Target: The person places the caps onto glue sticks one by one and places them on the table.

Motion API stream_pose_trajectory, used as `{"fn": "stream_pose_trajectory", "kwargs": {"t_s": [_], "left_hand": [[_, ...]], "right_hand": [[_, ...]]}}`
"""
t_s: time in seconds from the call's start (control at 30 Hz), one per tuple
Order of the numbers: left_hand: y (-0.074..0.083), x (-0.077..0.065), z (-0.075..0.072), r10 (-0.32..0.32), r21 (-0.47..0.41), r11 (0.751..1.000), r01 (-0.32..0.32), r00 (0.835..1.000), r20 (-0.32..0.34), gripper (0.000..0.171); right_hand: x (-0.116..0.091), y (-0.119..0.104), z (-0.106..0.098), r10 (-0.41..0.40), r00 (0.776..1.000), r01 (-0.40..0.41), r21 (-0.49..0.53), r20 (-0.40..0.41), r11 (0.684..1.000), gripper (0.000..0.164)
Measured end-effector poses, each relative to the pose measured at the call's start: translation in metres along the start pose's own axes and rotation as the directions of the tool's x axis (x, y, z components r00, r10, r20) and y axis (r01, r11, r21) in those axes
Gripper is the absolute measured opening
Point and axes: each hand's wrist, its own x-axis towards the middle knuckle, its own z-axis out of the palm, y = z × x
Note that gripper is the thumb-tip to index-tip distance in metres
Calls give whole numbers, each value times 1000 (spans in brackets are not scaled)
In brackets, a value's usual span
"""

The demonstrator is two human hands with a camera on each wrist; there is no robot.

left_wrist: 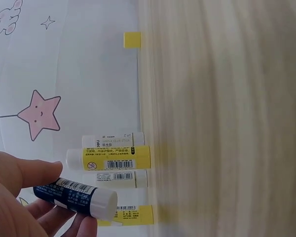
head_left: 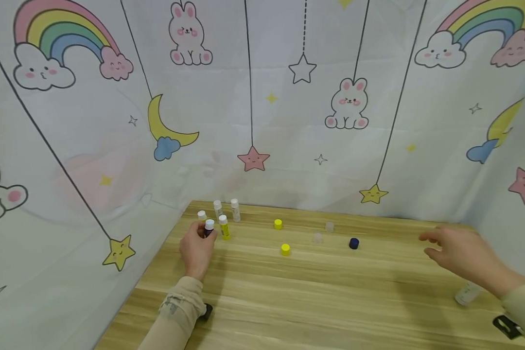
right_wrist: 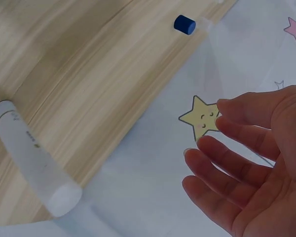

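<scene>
My left hand [head_left: 197,248] pinches a dark blue glue stick [left_wrist: 71,197] between thumb and fingers, its white end [head_left: 209,223] up in the head view. Close beside that hand stand a yellow glue stick [head_left: 225,228], two white glue sticks behind it, one of them a white glue stick [head_left: 236,212], and another stick with a white top [head_left: 201,214], mostly hidden by the hand. In the left wrist view the held stick is tilted beside the standing ones. My right hand [head_left: 461,253] hovers over the table's right side, fingers loosely bent, nothing in its grasp.
On the wooden table [head_left: 315,296] lie a dark blue cap [head_left: 354,243], a yellow cap [head_left: 286,250], another yellow cap [head_left: 278,224] and two translucent caps [head_left: 318,237]. A white bottle [right_wrist: 37,158] stands at the right, partly behind my right forearm. Patterned curtains [head_left: 280,121] border the table.
</scene>
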Motion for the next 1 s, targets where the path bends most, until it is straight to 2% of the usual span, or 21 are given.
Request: {"fn": "stream_pose_trajectory", "kwargs": {"t_s": [0.13,0.4,0.77,1.0], "left_hand": [[1,0,1,11,-6,1000,-11,1000,4,29],[4,-1,2,43,-21,999,-42,999,13,28],[9,-6,2,46,-28,999,-45,998,34,28],[11,-9,3,65,-33,997,-63,997,44,25]], "right_hand": [[8,-5,1,-7,1000,7,-13,-5,1000,25],[26,-16,10,1,1000,-4,103,30,995,28],[47,-32,23,16,999,-22,144,44,989,26],[56,-39,36,-29,999,25,145,29,989,24]]}}
